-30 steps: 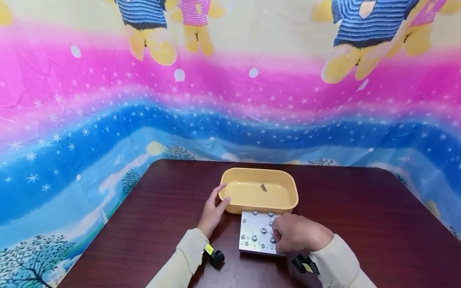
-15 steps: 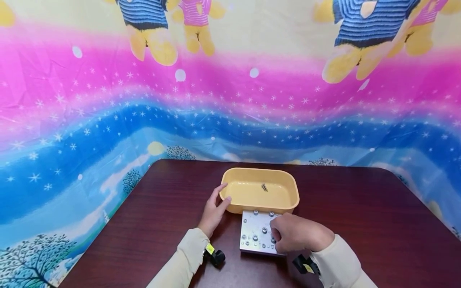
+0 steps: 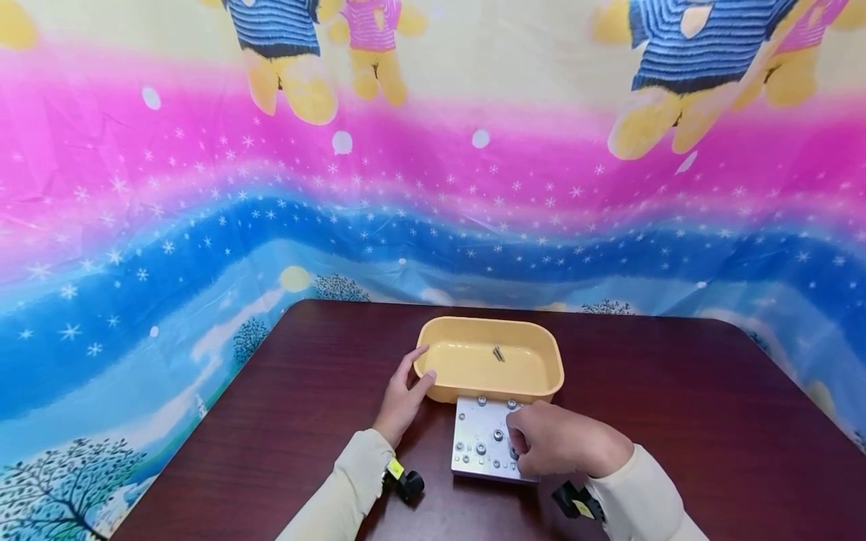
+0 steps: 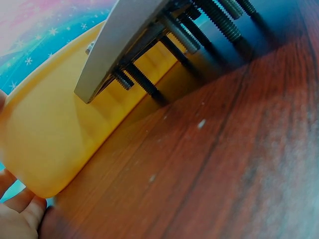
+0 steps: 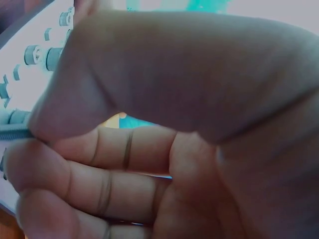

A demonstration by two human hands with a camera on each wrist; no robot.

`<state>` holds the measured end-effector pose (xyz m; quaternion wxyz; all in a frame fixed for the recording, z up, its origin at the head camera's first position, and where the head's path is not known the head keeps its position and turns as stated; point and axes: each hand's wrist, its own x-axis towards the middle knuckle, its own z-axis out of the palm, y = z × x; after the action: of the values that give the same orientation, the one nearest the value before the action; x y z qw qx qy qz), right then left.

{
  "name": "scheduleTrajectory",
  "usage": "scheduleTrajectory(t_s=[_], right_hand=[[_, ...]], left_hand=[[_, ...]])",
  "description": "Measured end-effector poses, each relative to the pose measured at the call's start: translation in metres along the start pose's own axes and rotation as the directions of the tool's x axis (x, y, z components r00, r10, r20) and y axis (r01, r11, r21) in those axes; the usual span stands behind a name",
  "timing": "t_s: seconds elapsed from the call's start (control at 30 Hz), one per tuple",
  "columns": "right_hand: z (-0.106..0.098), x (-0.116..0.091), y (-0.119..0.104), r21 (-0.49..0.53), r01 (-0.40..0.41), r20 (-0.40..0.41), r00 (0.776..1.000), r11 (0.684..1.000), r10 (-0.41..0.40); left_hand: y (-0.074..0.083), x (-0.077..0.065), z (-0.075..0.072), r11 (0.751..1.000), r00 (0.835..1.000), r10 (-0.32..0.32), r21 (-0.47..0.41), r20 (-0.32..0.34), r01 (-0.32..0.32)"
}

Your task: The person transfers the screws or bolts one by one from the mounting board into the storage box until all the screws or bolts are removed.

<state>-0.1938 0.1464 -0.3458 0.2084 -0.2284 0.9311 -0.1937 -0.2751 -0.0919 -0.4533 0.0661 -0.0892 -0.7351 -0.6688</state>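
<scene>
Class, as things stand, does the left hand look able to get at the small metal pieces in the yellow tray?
Probably yes: the left hand is at the rim of the yellow tray, which is open on top, and nothing visible blocks the small metal pieces.

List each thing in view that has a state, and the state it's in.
Yellow bin: upright, open-topped
Small screws: lying together in the bin
Metal plate: flat side up, raised off the table
Bolts: through the plate, heads up, threads below
Held screw: threads visible, seating unclear
Left hand: fingers spread, touching the bin's left end
Right hand: pinching the held screw at the plate
</scene>
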Motion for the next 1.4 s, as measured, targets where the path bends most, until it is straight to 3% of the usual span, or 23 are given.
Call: scheduleTrajectory(t_s=[0.13,0.33,0.43,0.83,1.1,1.4], right_hand=[[0.0,0.0,-0.001,-0.005,-0.021,0.0,1.0,1.0,0.021],[-0.001,-0.001,-0.001,-0.012,0.03,-0.022,0.999,0.999,-0.031],[-0.003,-0.001,-0.001,-0.017,0.053,-0.03,0.998,0.998,-0.054],[-0.009,-0.003,0.005,-0.036,0.147,-0.101,0.984,0.988,-0.15],[-0.01,0.001,0.008,-0.05,0.18,-0.204,0.961,0.982,-0.186],[-0.011,0.012,0.015,-0.072,0.172,-0.368,0.911,0.982,-0.187]], left_hand=[[-0.012,0.005,0.001,1.0,1.0,0.006,0.003,-0.01,-0.006],[-0.004,0.002,0.0,1.0,1.0,0.0,-0.014,-0.001,0.0],[-0.011,0.005,0.0,1.0,1.0,0.01,-0.007,-0.007,-0.01],[-0.01,0.004,-0.001,0.999,1.0,-0.02,-0.043,0.016,0.02],[0.018,-0.009,-0.003,0.999,0.999,-0.016,-0.033,0.035,0.017],[0.019,-0.008,-0.003,1.0,1.0,-0.011,-0.028,0.026,0.012]])
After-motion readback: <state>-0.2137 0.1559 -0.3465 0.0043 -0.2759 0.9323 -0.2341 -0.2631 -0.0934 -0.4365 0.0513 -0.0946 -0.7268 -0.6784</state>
